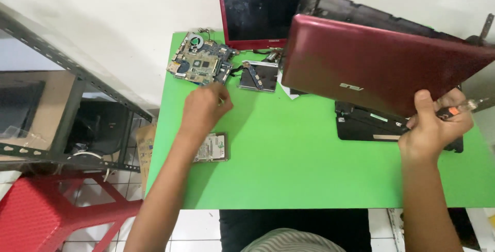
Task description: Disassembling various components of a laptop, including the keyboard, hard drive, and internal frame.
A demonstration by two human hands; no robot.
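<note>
Left hand (203, 108) over the green table (289, 164), fingers curled just below the motherboard (201, 62); can't tell if they pinch anything. Hard drive (212, 148) beside wrist. Right hand (432, 126) grips tilted red laptop shell (371, 64) plus screwdriver (459, 108).

Green table (309, 164) bears circuit board (201, 64); hard drive (214, 149); black laptop base (371, 126).

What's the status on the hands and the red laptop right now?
Right hand grips red laptop lid by its lower edge, raised and tilted, screwdriver in same hand. Left hand closed beside motherboard. Hard drive under left wrist.
</note>
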